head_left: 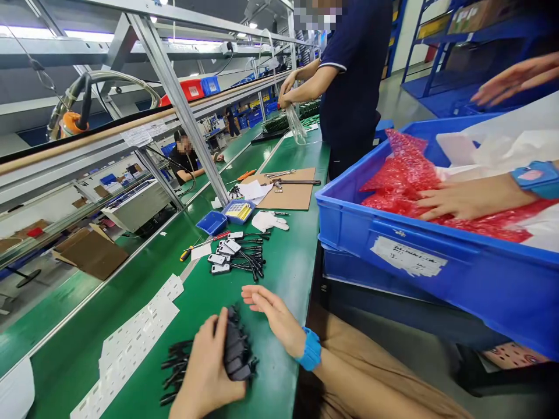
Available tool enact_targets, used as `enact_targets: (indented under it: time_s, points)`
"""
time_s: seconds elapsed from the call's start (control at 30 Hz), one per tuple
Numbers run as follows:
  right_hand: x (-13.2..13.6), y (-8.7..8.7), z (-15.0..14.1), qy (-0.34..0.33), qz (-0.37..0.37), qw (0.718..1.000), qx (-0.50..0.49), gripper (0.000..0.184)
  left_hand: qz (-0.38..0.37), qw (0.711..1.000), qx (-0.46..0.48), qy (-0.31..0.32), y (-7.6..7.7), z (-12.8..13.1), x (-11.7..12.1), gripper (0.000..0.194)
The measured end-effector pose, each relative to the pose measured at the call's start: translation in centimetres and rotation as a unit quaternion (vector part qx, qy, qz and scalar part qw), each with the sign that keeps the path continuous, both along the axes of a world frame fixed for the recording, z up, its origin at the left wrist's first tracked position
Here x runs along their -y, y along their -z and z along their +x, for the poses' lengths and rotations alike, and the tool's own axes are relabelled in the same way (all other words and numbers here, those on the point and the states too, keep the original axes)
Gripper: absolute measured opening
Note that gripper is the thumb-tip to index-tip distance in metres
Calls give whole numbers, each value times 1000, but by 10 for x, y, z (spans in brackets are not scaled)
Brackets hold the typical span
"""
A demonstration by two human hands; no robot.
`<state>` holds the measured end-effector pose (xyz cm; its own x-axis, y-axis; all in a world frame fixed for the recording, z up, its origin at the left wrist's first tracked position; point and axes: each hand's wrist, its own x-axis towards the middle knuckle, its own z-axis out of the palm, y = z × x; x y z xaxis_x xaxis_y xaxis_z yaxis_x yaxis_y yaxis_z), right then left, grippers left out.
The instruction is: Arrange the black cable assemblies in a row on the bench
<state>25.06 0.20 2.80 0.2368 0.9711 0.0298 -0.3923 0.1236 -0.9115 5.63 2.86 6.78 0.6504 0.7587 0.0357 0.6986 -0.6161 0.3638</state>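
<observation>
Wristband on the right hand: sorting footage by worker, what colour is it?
Blue wristband; only the head view shows it.

Factory assembly line, green workbench (297, 262), blue crates (437, 273)

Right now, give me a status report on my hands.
Left hand clasps black parts bundle. Right hand open beside it. Labelled parts lie ahead; co-worker's hand in blue crate.

Honestly, nothing here you can actually read. The white label (408, 256) on the front of your blue crate (437, 279) has faint handwriting, too blurry to make out. Same with the paper tag (138, 135) on the rail up top and the labels on the red bin (192, 89): print's there, just illegible.
</observation>
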Motion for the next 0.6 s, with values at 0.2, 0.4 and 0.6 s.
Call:
enact_targets:
  time_s: [0.2,0.4,0.6]
  points:
    - [-12,4,-12,26,-2,996,-80,44,-52,996,-75,20,29,8,-2,113]
    - [-18,14,-44,57,-23,997,-40,62,-116,956,213,-166,54,22,15,62]
    - [-5,25,-62,24,0,999,-38,60,-161,884,392,-198,60,28,14,62]
